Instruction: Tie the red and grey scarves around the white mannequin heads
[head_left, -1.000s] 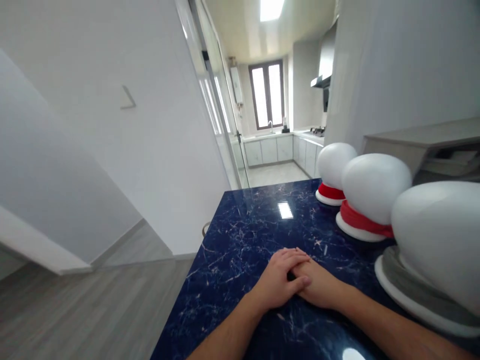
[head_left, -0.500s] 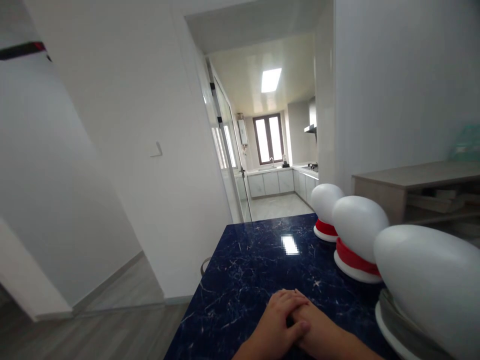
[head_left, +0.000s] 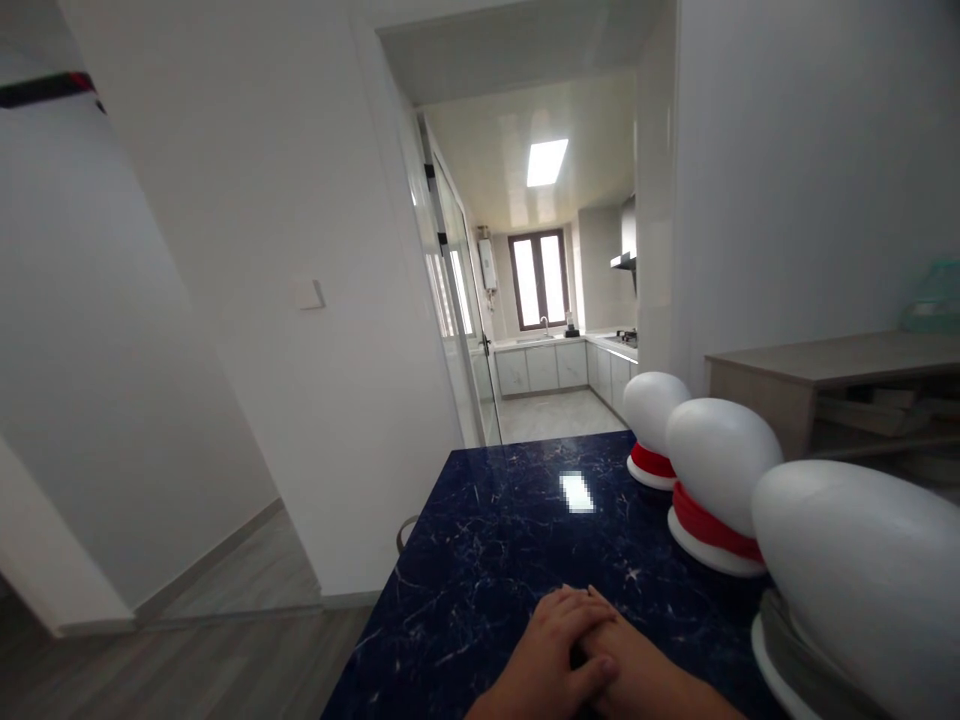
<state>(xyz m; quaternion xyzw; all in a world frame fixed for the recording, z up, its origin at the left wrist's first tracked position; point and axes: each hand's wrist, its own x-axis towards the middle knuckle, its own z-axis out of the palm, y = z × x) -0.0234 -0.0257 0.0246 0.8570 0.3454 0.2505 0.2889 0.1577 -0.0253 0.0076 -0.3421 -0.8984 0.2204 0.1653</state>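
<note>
While the left hand [head_left: 551, 655] lies clasped over the right hand [head_left: 637, 675], neither holding any object, both rest on the dark marbled table [head_left: 487, 560], wrists cut off below; white foam heads [head_left: 720, 460] stand to their right.

A single head-worn camera sits close above the near end of the dark blue marble tabletop [head_left: 495, 540], facing forward along it and only slightly down toward the kitchen doorway [head_left: 536, 300], so the clasped hands sit cut off at the bottom edge, with no second view overlapping.
</note>
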